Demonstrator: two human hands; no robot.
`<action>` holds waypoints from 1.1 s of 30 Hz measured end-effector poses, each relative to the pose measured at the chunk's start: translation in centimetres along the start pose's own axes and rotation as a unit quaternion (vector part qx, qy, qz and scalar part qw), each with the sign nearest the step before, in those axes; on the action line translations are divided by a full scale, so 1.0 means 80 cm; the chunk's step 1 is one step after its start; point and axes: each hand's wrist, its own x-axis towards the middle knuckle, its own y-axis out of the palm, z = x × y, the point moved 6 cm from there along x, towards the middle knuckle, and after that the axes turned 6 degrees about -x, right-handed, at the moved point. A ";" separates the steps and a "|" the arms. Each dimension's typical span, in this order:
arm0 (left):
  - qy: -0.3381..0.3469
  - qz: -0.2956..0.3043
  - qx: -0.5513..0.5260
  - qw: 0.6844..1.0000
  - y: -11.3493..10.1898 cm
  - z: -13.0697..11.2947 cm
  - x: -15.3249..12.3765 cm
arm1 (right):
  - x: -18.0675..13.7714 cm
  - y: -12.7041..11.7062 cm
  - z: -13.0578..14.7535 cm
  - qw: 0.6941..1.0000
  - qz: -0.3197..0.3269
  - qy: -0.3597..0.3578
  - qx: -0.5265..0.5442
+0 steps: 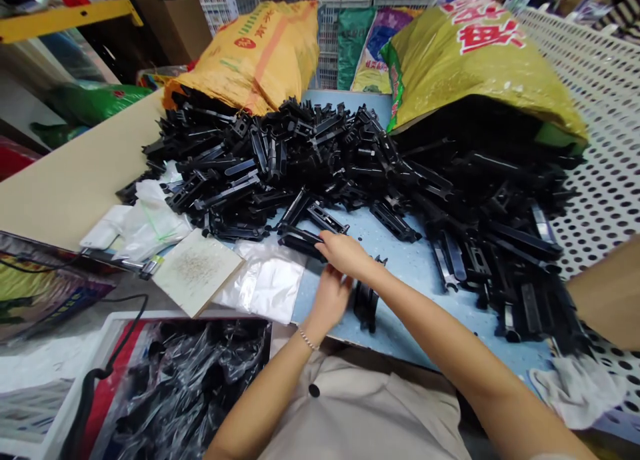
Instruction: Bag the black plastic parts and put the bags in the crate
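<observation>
Over the blue tabletop [320, 287], my right hand [345, 252] is closed on the near end of a long black plastic part [301, 240], which points away to the left. Just below it, my left hand [331, 299] has curled fingers, partly hidden by the right hand; what they hold cannot be made out. A few black parts [367, 305] stand close together on the table, right of my left hand. Beyond my hands lie two loose black parts [326, 217], near the front of a large heap of similar parts [280, 153].
An orange sack [265, 53] and a yellow-green sack [480, 67] lie open behind the heap. Left are a square board [197, 270], clear plastic bags [270, 277] and a crate of bagged black items [195, 373]. A white cloth [575, 387] lies front right, by a perforated white panel [605, 133].
</observation>
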 end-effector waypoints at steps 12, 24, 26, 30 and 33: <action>-0.069 0.017 -0.191 0.979 -0.005 -0.069 -0.031 | -0.123 -0.042 -0.036 0.953 -0.199 -0.012 0.227; -0.142 -0.033 -0.241 0.960 0.001 -0.057 -0.021 | -0.137 -0.022 -0.017 0.957 -0.211 -0.188 0.056; -0.144 -0.031 -0.251 0.957 -0.002 -0.063 -0.019 | -0.163 -0.008 0.001 0.937 -0.228 -0.265 0.015; -0.098 -0.032 -0.192 0.976 -0.004 -0.071 -0.025 | -0.180 0.013 0.008 0.944 -0.233 -0.222 0.079; 0.004 -0.077 -0.123 0.989 -0.021 -0.073 -0.029 | -0.161 0.024 -0.001 0.969 -0.104 -0.150 0.169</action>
